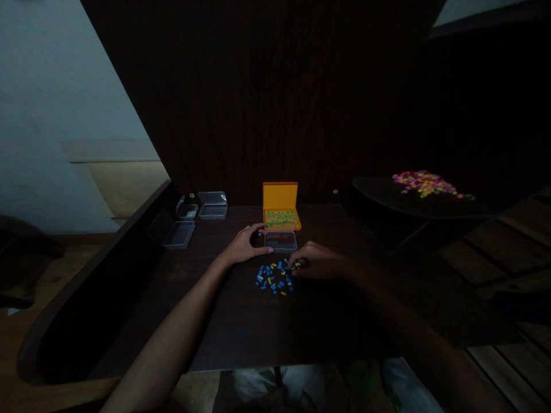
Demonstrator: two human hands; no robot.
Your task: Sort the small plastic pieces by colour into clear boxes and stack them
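- Pieces (281, 284), blue and yellow, lie scattered on counter (241, 321); should be light, stiff, best pinched edgewise.
- Left hand (244, 245) spreads beside clear box (286, 250).
- Right hand (316, 261) curls; hold too dim to tell.

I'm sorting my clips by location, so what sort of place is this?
Probably a room in a home: the dark wooden desk, pale wall and brown wood-look floor suggest it.
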